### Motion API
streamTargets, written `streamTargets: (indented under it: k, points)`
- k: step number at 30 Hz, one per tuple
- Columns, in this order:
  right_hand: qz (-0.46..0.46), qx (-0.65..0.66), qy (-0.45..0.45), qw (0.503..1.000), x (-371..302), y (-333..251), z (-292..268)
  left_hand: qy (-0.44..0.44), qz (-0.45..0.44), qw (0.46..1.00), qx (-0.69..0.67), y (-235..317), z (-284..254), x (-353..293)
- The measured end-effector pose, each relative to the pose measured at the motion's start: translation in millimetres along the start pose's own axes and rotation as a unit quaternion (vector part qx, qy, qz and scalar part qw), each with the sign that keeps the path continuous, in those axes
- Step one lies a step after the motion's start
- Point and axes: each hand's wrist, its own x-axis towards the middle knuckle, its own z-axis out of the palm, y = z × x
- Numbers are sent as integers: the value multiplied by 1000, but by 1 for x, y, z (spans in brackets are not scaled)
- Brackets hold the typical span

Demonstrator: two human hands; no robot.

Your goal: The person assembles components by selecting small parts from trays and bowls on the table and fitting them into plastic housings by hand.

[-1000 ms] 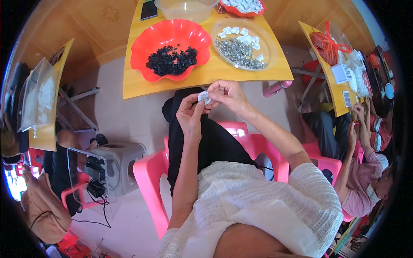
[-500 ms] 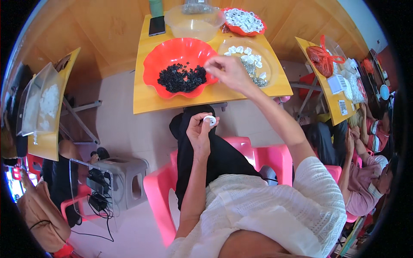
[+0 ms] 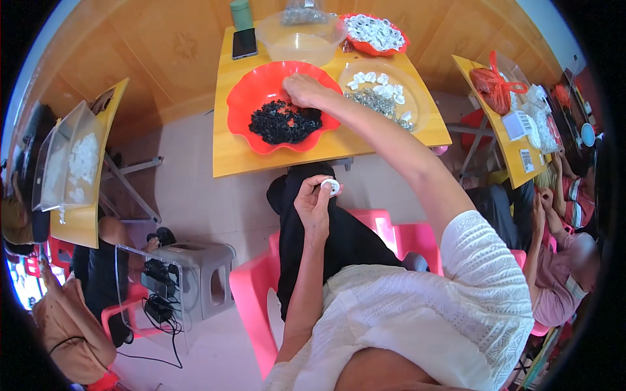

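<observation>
Over my lap, my left hand [image 3: 313, 203] pinches a small white round plastic piece [image 3: 331, 187] with a dark spot in its middle. My right hand [image 3: 304, 90] reaches into a red scalloped bowl [image 3: 251, 81], over its far side. Its fingers are bent down and drawn together, and the fingertips are hidden, so anything between them does not show. Below that hand lies a heap of small black pieces [image 3: 277, 124]. To the right of the bowl, a clear shallow tray [image 3: 417, 91] holds white pieces [image 3: 385, 88] and a pile of small silvery-grey pieces [image 3: 378, 103].
At the table's [image 3: 225, 146] back stand a phone [image 3: 244, 43], a green canister [image 3: 241, 14], a clear basin [image 3: 300, 45] and a red bowl of white parts [image 3: 373, 34]. Side tables flank me, with people seated near them. A grey stool [image 3: 205, 274] stands left.
My right hand has moved left, from the red bowl's right edge to over its inside. The left hand keeps the white piece. The whole view has shifted slightly.
</observation>
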Motion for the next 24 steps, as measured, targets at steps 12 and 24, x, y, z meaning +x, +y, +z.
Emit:
streamTargets:
  k: [12,24]
  points:
    - [26,19,-43,999,-2,-8,-7,-3,-8,1000,19,-1,3,-1]
    - [-1,39,-32,999,-7,-12,-3,-6,-14,1000,17,1,2,-1]
